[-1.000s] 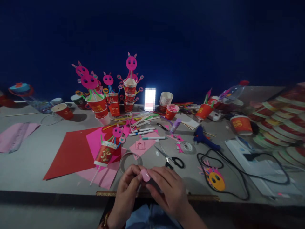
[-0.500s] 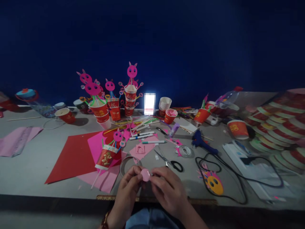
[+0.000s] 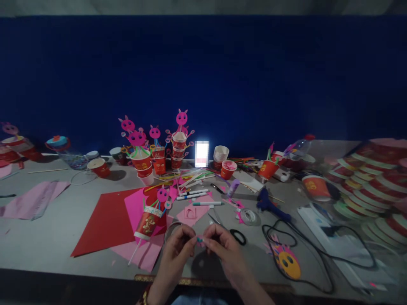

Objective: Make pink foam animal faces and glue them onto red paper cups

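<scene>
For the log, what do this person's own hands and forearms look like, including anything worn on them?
The left hand and right hand are ungloved, with no sleeves in view. The left wrist has a dark reddish bracelet with gold-toned parts; its finer detail is too blurred to tell. The right wrist shows nothing worn, and no rings can be made out.

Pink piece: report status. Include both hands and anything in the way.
Left hand and right hand pinching pink piece between them. Scissors close by right hand, partly covered. Nothing visibly blocking the piece.
</scene>
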A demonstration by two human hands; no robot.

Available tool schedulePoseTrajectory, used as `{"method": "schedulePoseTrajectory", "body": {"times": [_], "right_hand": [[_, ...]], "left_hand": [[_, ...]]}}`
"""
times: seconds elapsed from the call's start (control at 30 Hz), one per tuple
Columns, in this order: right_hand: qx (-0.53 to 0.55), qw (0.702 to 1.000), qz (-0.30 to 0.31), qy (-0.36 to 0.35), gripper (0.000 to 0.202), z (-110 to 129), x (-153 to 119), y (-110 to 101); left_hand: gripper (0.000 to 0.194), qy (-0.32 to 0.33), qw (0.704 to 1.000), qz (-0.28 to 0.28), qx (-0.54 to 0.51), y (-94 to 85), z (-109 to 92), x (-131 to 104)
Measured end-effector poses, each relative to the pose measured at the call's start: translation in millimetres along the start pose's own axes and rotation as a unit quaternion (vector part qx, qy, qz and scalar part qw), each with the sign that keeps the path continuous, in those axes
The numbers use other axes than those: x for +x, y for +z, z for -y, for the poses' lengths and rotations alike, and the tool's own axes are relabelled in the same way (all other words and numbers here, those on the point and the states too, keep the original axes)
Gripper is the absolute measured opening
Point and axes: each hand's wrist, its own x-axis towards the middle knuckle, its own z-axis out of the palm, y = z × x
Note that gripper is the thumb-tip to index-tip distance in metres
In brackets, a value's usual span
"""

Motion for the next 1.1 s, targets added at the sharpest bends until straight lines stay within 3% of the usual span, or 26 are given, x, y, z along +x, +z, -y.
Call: {"method": "schedulePoseTrajectory", "body": {"times": [0.23,0.4,0.5,0.6,0.7,0.77,0.83,0.97,1.1], "right_hand": [[0.029,0.999,-0.014,0.016,0.033,5,7,10],[-0.005,1.0,-0.002,0.003,0.036,0,14,17],[-0.018,1.0,0.006,-0.005,0.035,2,20,20],[-0.032,0.999,0.017,-0.013,0.035,7,28,19],[-0.054,0.998,0.021,-0.024,0.037,11,38,15],[-0.059,0.998,0.019,-0.027,0.039,11,44,13],[-0.056,0.998,0.017,-0.024,0.04,10,49,14],[-0.056,0.998,0.017,-0.008,0.042,6,56,17],[-0.046,0.998,0.028,0.01,0.044,10,58,15]], "left_hand": [[0.026,-0.082,0.991,-0.012,-0.104,-3.4,-4,10],[0.028,-0.084,0.986,-0.06,-0.128,-3.9,-1,11],[0.028,-0.06,0.994,-0.049,-0.077,-10.7,-8,10],[0.02,0.048,0.989,-0.061,0.129,-38.8,-21,11],[0.029,0.151,0.907,-0.169,0.354,-85.8,-29,18],[0.05,0.141,0.858,-0.218,0.443,-116.1,-28,24],[0.067,0.093,0.826,-0.222,0.509,-137.0,-23,30],[0.068,-0.028,0.845,-0.176,0.503,-147.5,-11,38],[0.066,-0.024,0.9,-0.194,0.389,-139.6,-12,37]]}}
